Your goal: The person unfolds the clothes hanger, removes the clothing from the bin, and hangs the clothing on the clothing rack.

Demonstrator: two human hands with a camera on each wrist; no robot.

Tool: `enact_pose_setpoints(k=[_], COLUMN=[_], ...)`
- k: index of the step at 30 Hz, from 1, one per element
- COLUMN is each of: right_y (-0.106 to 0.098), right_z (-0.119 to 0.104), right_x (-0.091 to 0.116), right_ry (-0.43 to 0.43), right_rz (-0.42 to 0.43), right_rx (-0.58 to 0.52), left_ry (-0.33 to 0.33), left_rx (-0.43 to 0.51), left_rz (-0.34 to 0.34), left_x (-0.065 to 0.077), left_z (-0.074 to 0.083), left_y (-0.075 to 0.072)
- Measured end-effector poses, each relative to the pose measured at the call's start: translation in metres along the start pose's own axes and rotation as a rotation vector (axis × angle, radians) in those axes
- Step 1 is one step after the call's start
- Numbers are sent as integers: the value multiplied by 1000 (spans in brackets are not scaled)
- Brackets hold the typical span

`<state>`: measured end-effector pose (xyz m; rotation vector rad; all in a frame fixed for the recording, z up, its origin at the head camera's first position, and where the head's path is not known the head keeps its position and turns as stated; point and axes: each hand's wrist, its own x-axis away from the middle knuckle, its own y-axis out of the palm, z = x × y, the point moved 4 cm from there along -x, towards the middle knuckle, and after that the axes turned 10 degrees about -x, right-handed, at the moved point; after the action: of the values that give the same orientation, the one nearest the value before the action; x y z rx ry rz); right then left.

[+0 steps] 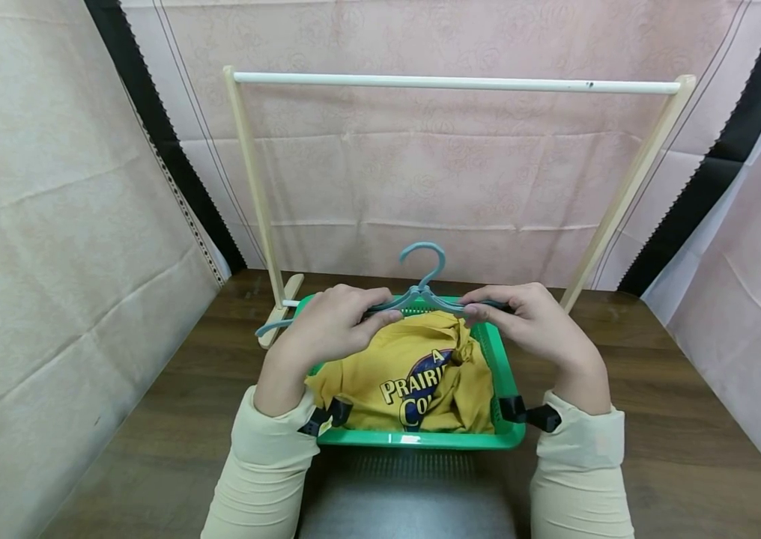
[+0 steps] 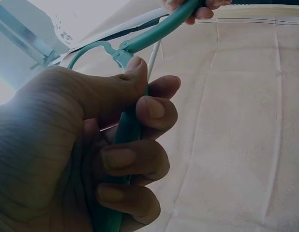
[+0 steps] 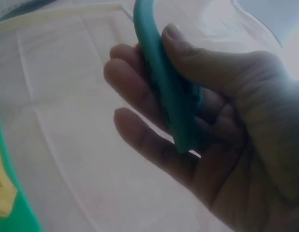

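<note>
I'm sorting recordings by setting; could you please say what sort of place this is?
Probably a staged indoor booth: creased, pale, cloth-like walls with black strips border a brown wood-grain tabletop, where a cream, white-barred rack stands.

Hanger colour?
The hanger is light blue, best seen in the head view; it looks more teal in the wrist views.

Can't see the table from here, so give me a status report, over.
Left hand, right hand: both gripping hanger. Hanger bare, hook up. Yellow cloth in green basket. Nothing seen blocking the hands.
</note>
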<state>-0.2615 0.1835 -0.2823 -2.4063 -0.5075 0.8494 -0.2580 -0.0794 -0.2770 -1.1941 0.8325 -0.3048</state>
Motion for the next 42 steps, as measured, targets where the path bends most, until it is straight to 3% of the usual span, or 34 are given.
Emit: enact_pose_setpoints(k=[7, 13, 19, 27, 33, 37, 42], right_y=[-3, -7, -15, -31, -44, -43, -43], right_z=[1, 1, 0, 5, 11, 12, 12], right_x=[2, 6, 9, 20, 30, 30, 29], right_ry=[-46, -27, -52, -144, -83, -36, -43], right_rz=[-22, -13, 61, 116, 244, 224, 196], right_rx=[-73, -89, -45, -112, 31, -33, -93], left_ry=[42, 80, 74, 65, 51, 34, -70], left_rx=[58, 96, 111, 135, 163, 157, 107], left_rz=[3, 1, -11, -6, 11, 4, 4], left_x=[1, 1, 2, 4, 6, 7, 11], left_z=[0, 1, -1, -8, -13, -15, -22], left_y=[0, -1, -2, -6, -6, -7, -9])
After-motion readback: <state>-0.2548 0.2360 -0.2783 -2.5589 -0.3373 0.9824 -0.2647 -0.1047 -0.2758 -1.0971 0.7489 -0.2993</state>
